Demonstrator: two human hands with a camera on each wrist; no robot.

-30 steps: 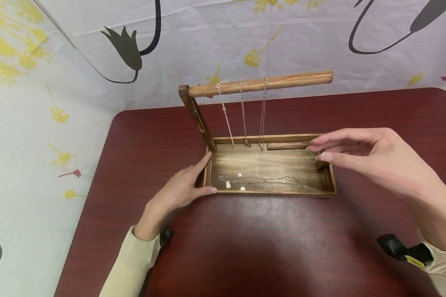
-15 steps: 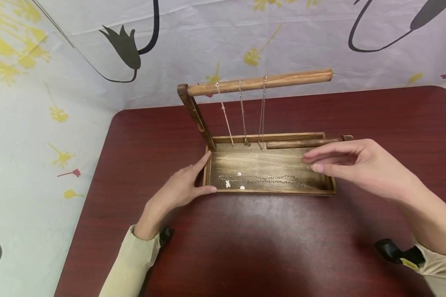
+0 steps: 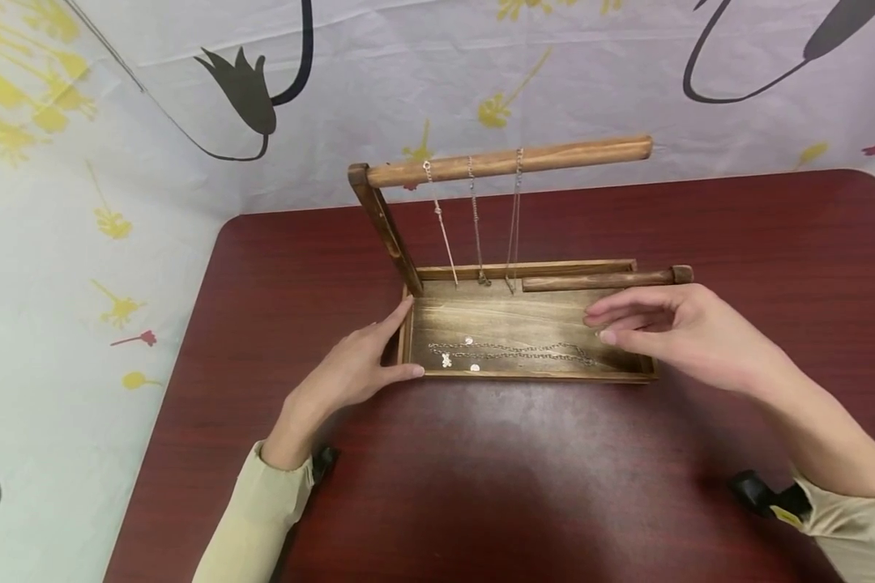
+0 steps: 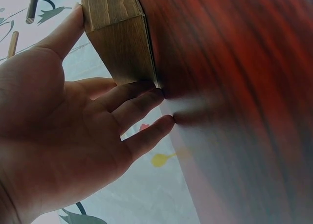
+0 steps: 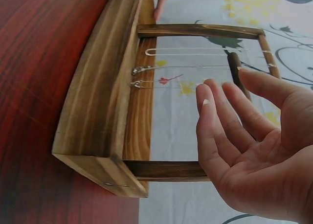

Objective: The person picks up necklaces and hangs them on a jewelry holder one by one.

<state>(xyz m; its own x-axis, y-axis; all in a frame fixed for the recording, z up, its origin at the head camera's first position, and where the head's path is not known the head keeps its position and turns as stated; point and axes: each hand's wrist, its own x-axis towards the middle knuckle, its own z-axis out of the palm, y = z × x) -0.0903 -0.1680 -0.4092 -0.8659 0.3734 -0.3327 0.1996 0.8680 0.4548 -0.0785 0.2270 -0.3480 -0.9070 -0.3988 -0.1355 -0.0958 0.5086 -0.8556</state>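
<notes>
A wooden jewelry stand (image 3: pixel 554 378) with a tray base sits on the table. Thin necklaces (image 3: pixel 515 219) hang from its upper bar (image 3: pixel 591 152). Inside the tray lie a silver chain (image 3: pixel 525 355) and small pale pieces (image 3: pixel 446 360). My left hand (image 3: pixel 343 368) touches the tray's left end, thumb at the front corner, fingers spread along the side; the left wrist view shows this hand (image 4: pixel 93 126) with straight fingers. Over the tray's right part hovers my right hand (image 3: pixel 689 336), loosely bent, thumb apart. Nothing shows between its fingers in the right wrist view (image 5: pixel 254 141).
A shorter wooden bar (image 3: pixel 598 280) reaches left over the tray; the right hand covers its post in the head view. On the left rises a tall post (image 3: pixel 386 231). The dark red table (image 3: pixel 525 470) meets a patterned cloth (image 3: pixel 379 81) behind.
My right hand has moved left and nearer to me, uncovering the capped right end of the shorter bar. My left hand has stayed at the tray's end.
</notes>
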